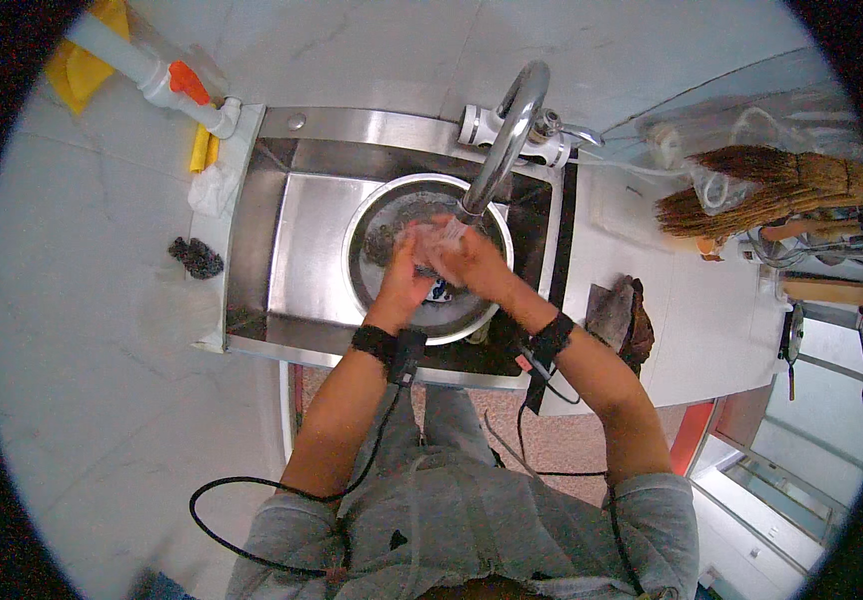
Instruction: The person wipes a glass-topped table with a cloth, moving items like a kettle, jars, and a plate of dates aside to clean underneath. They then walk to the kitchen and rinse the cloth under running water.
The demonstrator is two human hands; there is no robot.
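My left hand [408, 284] and my right hand [476, 266] meet over a round metal basin [356, 272], right below the spout of the curved chrome faucet [526, 112]. Water appears to run onto the fingers, which are blurred and overlap. Whether anything is between them I cannot make out. The basin stands in the right part of a stainless steel sink [314, 240] and looks to hold greyish water. A small blue-and-white patterned patch [439, 291] shows in it just under my hands. Black bands with cables wrap both my wrists.
On the right counter lie a dark brown, crumpled object [636, 325] and straw brushes [762, 190] beside clear plastic bags [802, 125]. A dark scouring pad [196, 258] and a white crumpled bag [214, 190] sit left of the sink, below a pipe valve with an orange handle [189, 83].
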